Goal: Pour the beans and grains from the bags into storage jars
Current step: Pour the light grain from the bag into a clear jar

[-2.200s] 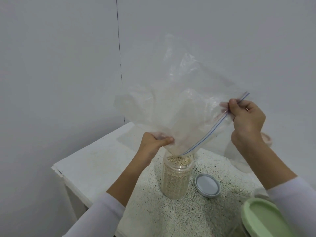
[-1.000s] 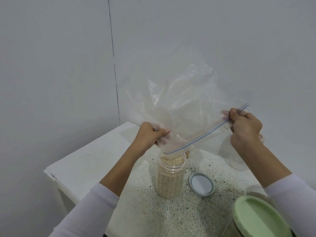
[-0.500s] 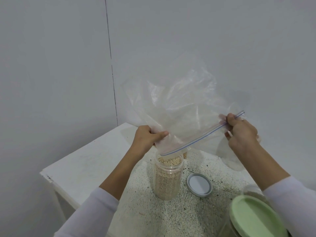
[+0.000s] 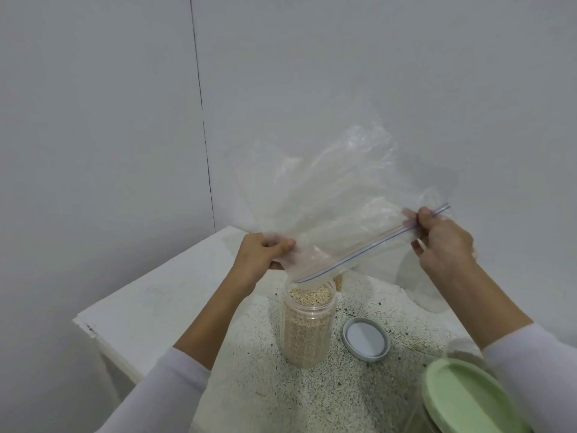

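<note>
A clear zip bag (image 4: 331, 207) hangs upside down over a clear plastic jar (image 4: 307, 326) that is filled nearly to the rim with pale grains. The bag looks almost empty, and its low corner dips just above the jar mouth. My left hand (image 4: 262, 257) grips the bag's lower left edge beside the jar. My right hand (image 4: 440, 242) pinches the blue zip strip at the bag's upper right end. The jar's grey lid (image 4: 366, 339) lies upturned on the table to the jar's right.
The speckled table top (image 4: 312, 398) meets a white ledge (image 4: 162, 304) on the left, in a corner of grey walls. A container with a green lid (image 4: 468, 398) stands at the near right. Another jar shows partly behind the bag.
Both hands have lowered the bag a little and the zip edge has flattened. The bag mouth stays over the jar, and the jar and lid have not moved.
</note>
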Demonstrator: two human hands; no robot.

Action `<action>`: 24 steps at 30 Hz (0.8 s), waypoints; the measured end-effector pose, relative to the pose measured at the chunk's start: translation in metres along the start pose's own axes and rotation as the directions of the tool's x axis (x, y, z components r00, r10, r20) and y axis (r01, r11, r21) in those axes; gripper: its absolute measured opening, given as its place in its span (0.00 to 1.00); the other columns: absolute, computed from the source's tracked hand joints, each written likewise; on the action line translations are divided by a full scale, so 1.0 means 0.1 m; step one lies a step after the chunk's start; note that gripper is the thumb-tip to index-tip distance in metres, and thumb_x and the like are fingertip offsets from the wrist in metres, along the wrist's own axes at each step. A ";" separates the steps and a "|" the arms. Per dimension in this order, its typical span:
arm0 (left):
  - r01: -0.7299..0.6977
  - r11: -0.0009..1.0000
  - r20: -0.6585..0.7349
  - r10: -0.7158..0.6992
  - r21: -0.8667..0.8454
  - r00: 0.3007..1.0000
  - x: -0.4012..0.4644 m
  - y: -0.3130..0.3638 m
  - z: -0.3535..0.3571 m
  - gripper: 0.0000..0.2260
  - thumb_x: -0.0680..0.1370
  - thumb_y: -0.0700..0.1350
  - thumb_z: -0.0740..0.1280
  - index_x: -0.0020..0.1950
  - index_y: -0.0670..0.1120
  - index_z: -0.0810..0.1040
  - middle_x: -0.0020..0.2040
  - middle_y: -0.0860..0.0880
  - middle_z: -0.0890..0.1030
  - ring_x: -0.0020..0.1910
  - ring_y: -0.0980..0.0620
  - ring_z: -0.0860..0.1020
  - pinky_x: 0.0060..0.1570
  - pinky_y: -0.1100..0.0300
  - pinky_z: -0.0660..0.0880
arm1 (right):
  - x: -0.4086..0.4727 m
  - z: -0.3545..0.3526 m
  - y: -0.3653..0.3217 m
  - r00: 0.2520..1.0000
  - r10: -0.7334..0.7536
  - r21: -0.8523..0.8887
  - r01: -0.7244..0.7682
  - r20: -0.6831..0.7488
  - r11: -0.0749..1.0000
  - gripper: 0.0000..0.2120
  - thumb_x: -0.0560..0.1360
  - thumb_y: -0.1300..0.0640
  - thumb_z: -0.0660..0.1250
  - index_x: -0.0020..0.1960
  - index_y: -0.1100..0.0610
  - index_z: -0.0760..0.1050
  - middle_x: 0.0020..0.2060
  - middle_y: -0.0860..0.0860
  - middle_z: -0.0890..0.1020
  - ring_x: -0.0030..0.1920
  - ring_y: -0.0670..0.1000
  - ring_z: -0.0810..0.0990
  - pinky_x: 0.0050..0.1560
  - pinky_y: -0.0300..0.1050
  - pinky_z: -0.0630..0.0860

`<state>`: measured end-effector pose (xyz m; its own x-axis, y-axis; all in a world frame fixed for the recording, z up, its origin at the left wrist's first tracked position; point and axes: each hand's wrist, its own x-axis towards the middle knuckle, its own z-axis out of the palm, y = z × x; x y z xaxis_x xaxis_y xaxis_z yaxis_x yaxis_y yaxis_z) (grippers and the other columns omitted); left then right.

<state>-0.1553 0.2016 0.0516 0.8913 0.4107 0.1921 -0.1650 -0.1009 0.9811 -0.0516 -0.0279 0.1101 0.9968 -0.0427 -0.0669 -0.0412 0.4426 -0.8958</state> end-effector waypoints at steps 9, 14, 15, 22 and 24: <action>0.002 0.998 -0.080 -0.007 -0.062 0.997 0.00 0.00 -0.08 0.05 0.78 0.38 0.66 0.47 0.40 0.82 0.41 0.42 0.78 0.33 0.50 0.78 0.32 0.61 0.79 | -0.01 0.06 0.00 0.994 -0.104 -0.001 0.104 -0.024 0.995 0.11 0.77 0.60 0.67 0.38 0.54 0.68 0.37 0.50 0.82 0.34 0.44 0.78 0.41 0.37 0.73; 0.011 0.991 -0.197 -0.038 -0.136 0.980 0.05 0.04 -0.06 0.06 0.76 0.38 0.69 0.50 0.38 0.80 0.43 0.38 0.80 0.37 0.46 0.79 0.34 0.59 0.80 | 0.03 0.08 -0.04 0.983 -0.166 0.019 0.168 -0.077 0.986 0.14 0.76 0.62 0.68 0.34 0.57 0.69 0.21 0.47 0.77 0.26 0.46 0.80 0.35 0.38 0.77; 0.021 0.989 -0.221 -0.053 -0.146 0.974 0.07 0.05 -0.05 0.09 0.75 0.38 0.70 0.54 0.39 0.79 0.45 0.37 0.81 0.39 0.46 0.80 0.36 0.58 0.81 | 0.05 0.08 -0.04 0.980 -0.181 -0.004 0.182 -0.085 0.983 0.14 0.76 0.62 0.68 0.34 0.57 0.68 0.23 0.49 0.77 0.27 0.48 0.80 0.36 0.39 0.78; -0.124 0.955 -0.227 0.062 -0.270 0.972 0.13 0.16 -0.11 0.29 0.77 0.37 0.67 0.73 0.55 0.62 0.31 0.47 0.75 0.31 0.55 0.77 0.31 0.63 0.77 | 0.05 0.08 -0.12 0.914 -0.403 -0.162 0.392 -0.039 0.906 0.14 0.73 0.63 0.70 0.30 0.58 0.72 0.39 0.51 0.79 0.40 0.48 0.76 0.50 0.43 0.79; -0.184 0.932 -0.210 0.121 -0.311 0.970 0.11 0.23 -0.15 0.23 0.78 0.36 0.65 0.68 0.55 0.68 0.27 0.49 0.75 0.28 0.57 0.77 0.29 0.65 0.75 | 0.02 0.09 -0.16 0.907 -0.421 -0.156 0.416 0.001 0.896 0.13 0.73 0.63 0.70 0.31 0.57 0.73 0.48 0.51 0.81 0.44 0.49 0.78 0.48 0.42 0.79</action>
<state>-0.1551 0.2176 0.0764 0.7559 0.5765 0.3101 -0.4493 0.1123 0.8863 -0.0485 -0.0271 0.1285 0.9217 -0.2238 0.3169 0.3671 0.2387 -0.8990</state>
